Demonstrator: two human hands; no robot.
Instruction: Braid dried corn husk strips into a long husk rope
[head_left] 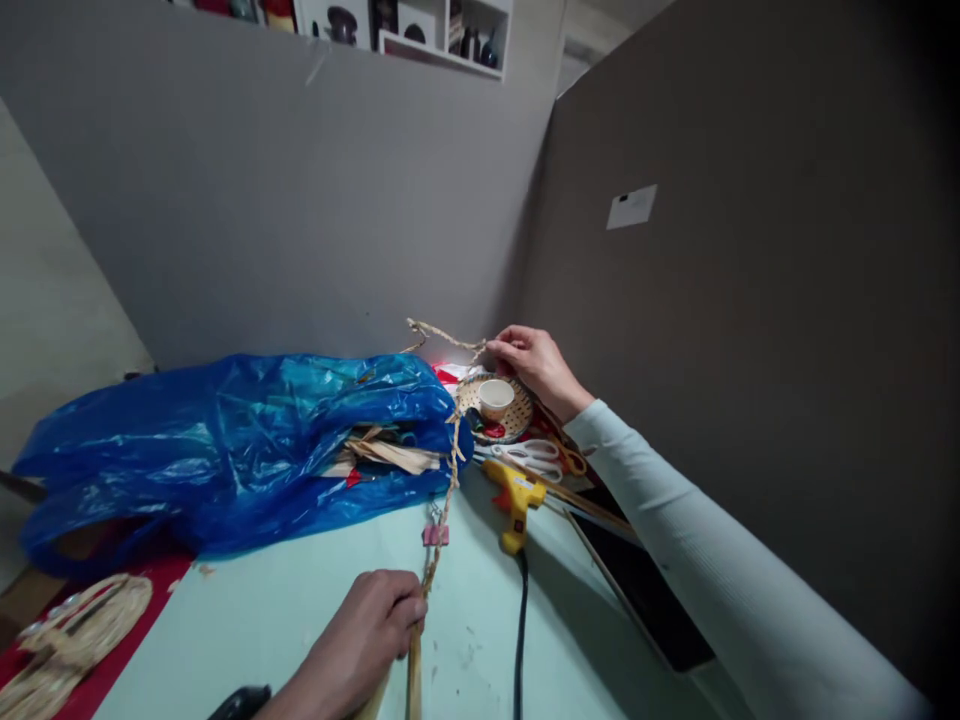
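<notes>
A thin braided cord of straw-coloured fibre runs up from the near table edge toward the back. My left hand is closed around its lower part, where flat loose strands come out below the fist. Higher up and to the right, my right hand pinches the braid between thumb and fingertips. Beyond that pinch, a stretch of braid loops out to the left in the air. A pink binder clip lies beside the cord, and a yellow glue gun rests to its right.
A blue plastic bag with dry strips at its mouth fills the left. Behind the glue gun are white scissors and a woven dish holding a small cup. A dark tablet-like slab lies right; grey partitions enclose the table.
</notes>
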